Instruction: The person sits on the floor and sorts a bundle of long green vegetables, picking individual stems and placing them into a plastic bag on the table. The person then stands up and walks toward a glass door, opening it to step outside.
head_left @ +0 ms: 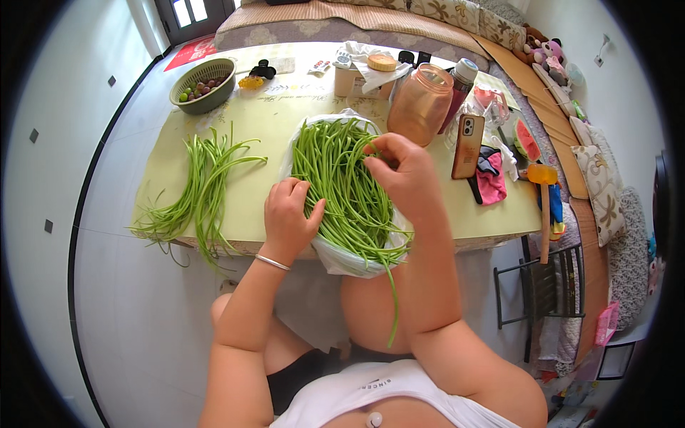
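A large heap of long thin green vegetable stems [342, 189] lies in a white plastic bag [342, 264] at the table's front edge. One stem dangles over the edge. My left hand [288, 214] rests at the heap's left side, thumb spread away from the fingers, gripping nothing I can see. At the heap's upper right, my right hand [401, 171] pinches a stem between thumb and fingertips. A smaller loose bundle of stems [210, 189] lies to the left, some tips hanging past the table edge.
Toward the back stand a colander of grapes [203, 85], a tissue box [349, 82], a big amber jar [421, 107] and a bottle [460, 85]. A phone [467, 146], pink cloth [492, 182] and watermelon piece [526, 139] sit right. A dark chair [556, 285] stands beside the table.
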`<state>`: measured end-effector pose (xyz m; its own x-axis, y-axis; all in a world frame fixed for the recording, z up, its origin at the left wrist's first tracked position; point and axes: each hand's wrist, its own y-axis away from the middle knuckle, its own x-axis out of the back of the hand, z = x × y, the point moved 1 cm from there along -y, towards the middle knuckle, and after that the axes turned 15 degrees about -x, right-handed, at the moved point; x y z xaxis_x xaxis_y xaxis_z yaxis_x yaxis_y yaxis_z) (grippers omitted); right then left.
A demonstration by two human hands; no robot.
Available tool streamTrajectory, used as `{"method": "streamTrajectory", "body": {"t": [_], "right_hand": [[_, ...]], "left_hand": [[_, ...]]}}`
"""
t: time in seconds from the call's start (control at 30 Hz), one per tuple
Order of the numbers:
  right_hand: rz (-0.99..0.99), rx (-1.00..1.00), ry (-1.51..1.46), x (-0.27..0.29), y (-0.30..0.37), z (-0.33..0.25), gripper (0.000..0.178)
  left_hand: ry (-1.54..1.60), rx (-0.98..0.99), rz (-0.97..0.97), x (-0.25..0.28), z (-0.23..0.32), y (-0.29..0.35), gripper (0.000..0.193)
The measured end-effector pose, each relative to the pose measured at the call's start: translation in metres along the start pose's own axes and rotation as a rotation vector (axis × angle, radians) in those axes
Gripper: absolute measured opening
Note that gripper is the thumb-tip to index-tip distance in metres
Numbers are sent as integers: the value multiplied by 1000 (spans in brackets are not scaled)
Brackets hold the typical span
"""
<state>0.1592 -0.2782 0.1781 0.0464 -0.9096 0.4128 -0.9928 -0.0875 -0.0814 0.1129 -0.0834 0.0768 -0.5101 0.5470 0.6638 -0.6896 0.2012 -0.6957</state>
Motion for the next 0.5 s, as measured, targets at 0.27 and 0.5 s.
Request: {"method": "streamTrajectory", "body": {"t": [0.27, 0.5], "right_hand": [[-206, -103, 316, -33, 10, 22, 23], [-387, -29, 660, -25, 20, 40, 25]], "left_hand": [[18, 0, 16, 1, -2, 1, 32], [72, 51, 17, 1, -7, 1, 30]]}}
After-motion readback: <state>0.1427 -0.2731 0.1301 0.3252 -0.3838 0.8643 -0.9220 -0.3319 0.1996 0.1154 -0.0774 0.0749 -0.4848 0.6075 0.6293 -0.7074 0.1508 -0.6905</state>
